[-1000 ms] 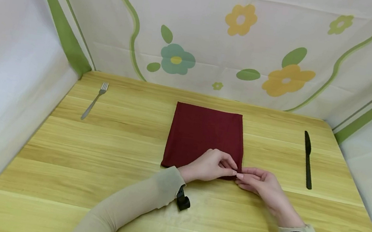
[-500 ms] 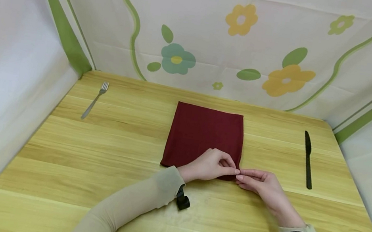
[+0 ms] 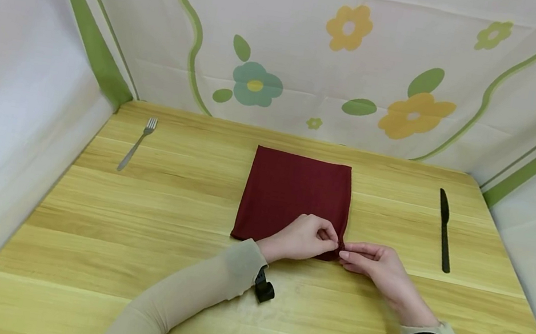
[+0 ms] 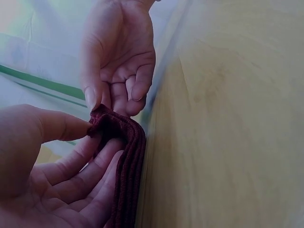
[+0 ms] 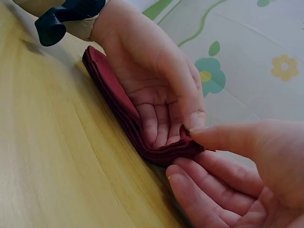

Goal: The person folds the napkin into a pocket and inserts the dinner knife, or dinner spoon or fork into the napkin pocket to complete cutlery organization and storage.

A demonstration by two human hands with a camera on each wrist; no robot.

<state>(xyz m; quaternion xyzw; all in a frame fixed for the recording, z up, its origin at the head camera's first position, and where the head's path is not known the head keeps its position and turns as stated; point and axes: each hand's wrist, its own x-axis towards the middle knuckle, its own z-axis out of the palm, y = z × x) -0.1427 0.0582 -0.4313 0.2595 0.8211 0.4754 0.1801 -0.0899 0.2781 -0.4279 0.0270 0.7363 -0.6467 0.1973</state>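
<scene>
A dark red cloth napkin (image 3: pixel 293 188), folded into a square, lies on the wooden table. At its near right corner my left hand (image 3: pixel 300 237) pinches the fabric between thumb and fingers. My right hand (image 3: pixel 383 268) holds the same corner from the right, thumb on top and fingers beneath, as the right wrist view shows. Stacked layers (image 4: pixel 130 175) show along the napkin's edge in the left wrist view, with the corner lifted and bent between the two hands. Other fingers of the left hand (image 5: pixel 156 114) rest on the napkin's upper face.
A silver fork (image 3: pixel 138 143) lies at the far left of the table (image 3: pixel 181 189), and a black knife (image 3: pixel 444 231) at the right. White curtains with printed flowers (image 3: pixel 256 84) stand behind and along both sides. Black wrist cameras (image 3: pixel 264 287) sit on both forearms.
The napkin's near right corner has shifted slightly left and bunched up between the fingertips. My left fingertips have drawn back a little from the right ones; the arms barely move.
</scene>
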